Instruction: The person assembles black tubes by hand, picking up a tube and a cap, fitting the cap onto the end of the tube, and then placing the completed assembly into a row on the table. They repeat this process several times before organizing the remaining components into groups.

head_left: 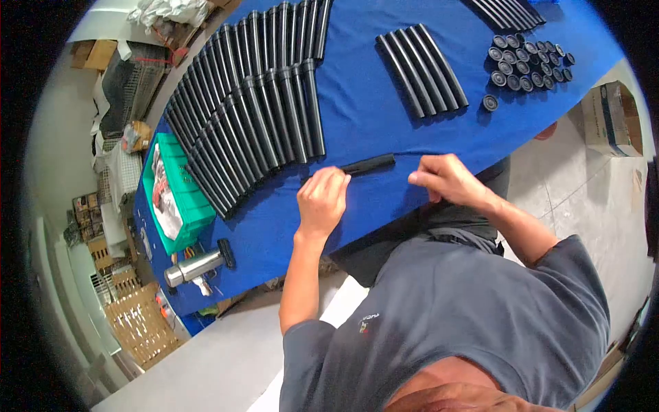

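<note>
My left hand (322, 199) is closed around one end of a black tube (374, 165), which lies across the front of the blue-covered table. The tube's other end points right, toward my right hand (449, 180). That hand is held apart from the tube, near the table edge, its fingers curled in and thumb pressed against them; whatever it may hold is hidden. Beyond my left hand, long rows of black tubes (261, 96) lie side by side, each with a wider collar at one end. Several plain black tubes (422, 69) form a separate group farther back.
Round black caps (522, 65) cluster at the back right, with one cap (489, 103) set apart. More tubes (504, 10) lie behind them. At the left stand a green crate (195, 199) and a metal flask (195, 268). A cardboard box (611, 117) is on the floor.
</note>
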Demonstrator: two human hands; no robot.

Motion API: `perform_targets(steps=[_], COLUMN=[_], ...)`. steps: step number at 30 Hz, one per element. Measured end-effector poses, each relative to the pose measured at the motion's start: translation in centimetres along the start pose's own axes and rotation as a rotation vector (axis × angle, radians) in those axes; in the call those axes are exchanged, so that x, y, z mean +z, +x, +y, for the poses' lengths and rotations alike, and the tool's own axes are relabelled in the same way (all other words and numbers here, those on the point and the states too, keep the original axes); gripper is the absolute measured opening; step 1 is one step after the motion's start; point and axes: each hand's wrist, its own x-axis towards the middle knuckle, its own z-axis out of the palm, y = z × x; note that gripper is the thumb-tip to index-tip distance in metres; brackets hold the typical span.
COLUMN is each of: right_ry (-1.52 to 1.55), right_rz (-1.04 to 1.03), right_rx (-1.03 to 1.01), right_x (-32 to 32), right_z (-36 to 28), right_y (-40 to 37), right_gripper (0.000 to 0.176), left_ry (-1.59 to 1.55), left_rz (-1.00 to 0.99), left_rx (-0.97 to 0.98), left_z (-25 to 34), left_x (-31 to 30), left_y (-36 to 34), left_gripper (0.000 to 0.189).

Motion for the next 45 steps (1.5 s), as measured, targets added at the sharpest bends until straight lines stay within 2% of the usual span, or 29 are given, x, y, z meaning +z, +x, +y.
perform_targets(steps=[2, 3, 5, 6, 7, 10, 13, 16, 19, 22, 24, 25, 27, 28, 29, 33, 40, 45], right_ry=[0.028, -0.051, 0.034, 0.078, 0.082, 0.086, -0.003, -0.119, -0.007, -0.020, 0.078, 0.139, 0.254, 0.254, 0.251, 0.272, 0.251, 0.215], right_rz=[0.109, 0.089, 0.160, 0.200, 0.099, 0.099, 0.100, 0.066, -0.110, -0.152, -0.197, -0.207, -0.211, -0.212, -0.212, -0.248, -0.280, -0.302], right_rx=[-0.060, -0.041, -0.250, -0.353, -0.304, -0.253, -0.152, -0.238, -0.257, -0.475, -0.467, -0.480, -0.461, -0.458, -0.456, -0.362, -0.346, -0.316], right_x=[-0.2, -0.6, 0.1, 0.5, 0.1, 0.4, 0.4, 0.5, 0.9, 2.4, 3.3, 3.7, 4.5, 4.9, 5.2, 5.2, 5.1, 5.0], right_z=[0.5, 0.5, 1.2, 1.7, 2.7, 3.8, 3.6, 2.6, -0.7, -1.5, -1.1, -0.6, -0.2, 0.1, 0.4, -0.1, 0.0, 0.0], right_y=[0.5, 0.8, 1.2, 1.5, 1.5, 1.6, 1.9, 1.4, 0.1, -0.1, -0.1, 0.0, -0.2, -0.4, -0.6, -1.2, -0.9, -0.7], right_gripper=[0.040, 0.025, 0.021, 0.026, 0.045, 0.044, 0.051, 0.065, 0.074, 0.072, 0.054, 0.049, 0.033, 0.033, 0.033, 0.031, 0.031, 0.036], left_ry=[0.087, 0.101, 0.139, 0.158, 0.159, 0.135, 0.150, -0.021, -0.364, -0.619, -0.782, -0.937, -1.246, -1.400, -1.366, -1.408, -1.440, -1.476], left_rz=[-0.030, -0.084, -0.133, -0.158, -0.183, -0.179, -0.151, -0.175, -0.282, -0.422, -0.493, -0.560, -0.481, -0.431, -0.398, -0.374, -0.265, -0.321], left_rx=[0.084, 0.051, 0.033, 0.029, 0.011, -0.022, -0.012, -0.118, -0.232, -0.303, -0.367, -0.553, -0.702, -0.773, -0.805, -0.927, -0.932, -0.973], left_z=[0.0, 0.1, -0.1, -0.2, -0.4, -1.0, -1.0, 1.3, 4.0, 5.2, 5.1, 4.6, 5.3, 5.8, 6.3, 6.4, 6.5, 6.0], left_x=[0.6, 1.0, 2.0, 2.6, 3.1, 4.3, 4.5, 2.3, -0.1, -2.1, -2.8, -2.8, -2.6, -2.4, -2.2, -0.9, -0.5, -0.9], left_y=[0.6, 0.5, 0.3, 0.1, -0.1, -0.4, -0.6, -0.6, -0.9, -1.7, -2.9, -4.3, -5.6, -5.9, -6.2, -8.1, -8.9, -9.2], left_gripper=[0.026, 0.039, 0.042, 0.043, 0.046, 0.044, 0.043, 0.041, 0.040, 0.040, 0.038, 0.043, 0.050, 0.053, 0.057, 0.044, 0.047, 0.049])
